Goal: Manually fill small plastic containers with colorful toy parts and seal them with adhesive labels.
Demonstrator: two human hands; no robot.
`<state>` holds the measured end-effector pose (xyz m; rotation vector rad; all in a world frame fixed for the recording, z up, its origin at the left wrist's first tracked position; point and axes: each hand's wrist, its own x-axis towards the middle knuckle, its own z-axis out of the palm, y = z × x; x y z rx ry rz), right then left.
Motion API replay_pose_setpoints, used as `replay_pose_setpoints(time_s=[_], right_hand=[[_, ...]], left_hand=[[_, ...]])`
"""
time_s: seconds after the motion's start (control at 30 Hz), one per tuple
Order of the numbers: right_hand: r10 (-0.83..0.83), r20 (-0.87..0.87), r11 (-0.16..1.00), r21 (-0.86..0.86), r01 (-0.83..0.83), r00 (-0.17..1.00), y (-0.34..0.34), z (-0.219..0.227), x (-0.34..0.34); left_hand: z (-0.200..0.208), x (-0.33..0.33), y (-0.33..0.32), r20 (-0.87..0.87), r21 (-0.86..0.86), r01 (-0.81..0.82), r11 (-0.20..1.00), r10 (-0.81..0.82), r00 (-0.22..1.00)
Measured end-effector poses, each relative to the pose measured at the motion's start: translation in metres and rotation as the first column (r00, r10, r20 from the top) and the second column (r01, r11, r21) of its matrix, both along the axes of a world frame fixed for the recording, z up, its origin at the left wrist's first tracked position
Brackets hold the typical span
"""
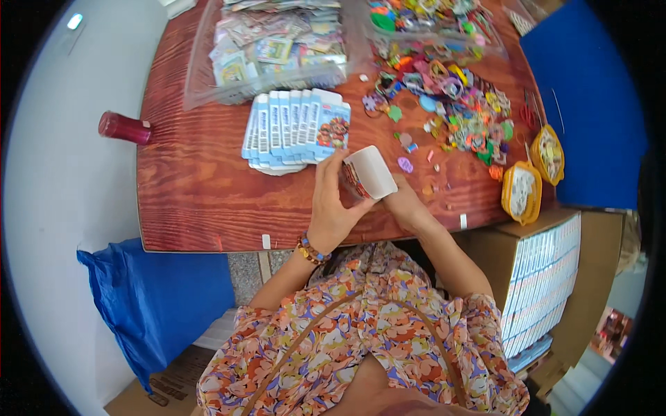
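Observation:
A small box (375, 173) with a white inner side or flap toward me is held above the table's near part. My left hand (328, 195) grips its left side, fingers along the far edge and thumb at the lower edge. My right hand (404, 203) holds it from the lower right; most of those fingers are hidden behind the box. Just beyond my left hand lies a fanned stack of flat light-blue cartons (284, 128) with a colourful picture on the top one.
Clear bins of small packets (274, 52) and trinkets (433, 17) stand at the back. Loose colourful trinkets (458, 104) spread rightward. Two yellow baskets (522, 194) and red-handled scissors (529, 114) lie right, a dark-red cup (125, 128) left. A cardboard box of packed cartons (541, 284) stands lower right.

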<state>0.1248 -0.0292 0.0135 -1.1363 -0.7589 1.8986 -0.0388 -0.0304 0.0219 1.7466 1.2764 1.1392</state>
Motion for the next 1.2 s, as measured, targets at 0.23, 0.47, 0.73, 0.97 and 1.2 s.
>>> replay_pose_setpoints(time_s=[0.23,0.47,0.73,0.97,1.2], right_hand=[[-0.246,0.69,0.718,0.602,-0.35,0.681,0.126,0.061,-0.007],[-0.377,0.915,0.436,0.314,-0.844,0.146,0.27,0.066,-0.048],[-0.348,0.937,0.361,0.17,-0.917,0.037,0.296,0.047,-0.053],[-0.26,0.879,0.499,0.477,-0.723,0.4,0.287,0.076,-0.034],[-0.46,0.724,0.518,0.689,-0.507,0.514,0.273,0.065,-0.028]], left_hand=[[-0.007,-0.04,0.009,0.258,-0.188,0.013,0.982,0.037,0.966],[-0.006,-0.046,0.003,0.09,-0.184,-0.043,0.982,0.061,0.994],[-0.004,-0.055,0.006,0.257,-0.27,-0.068,0.96,0.14,0.956],[-0.002,-0.055,0.015,0.185,-0.216,-0.049,0.975,0.09,0.979],[0.002,-0.049,0.006,0.109,-0.186,-0.025,0.982,0.046,0.993]])
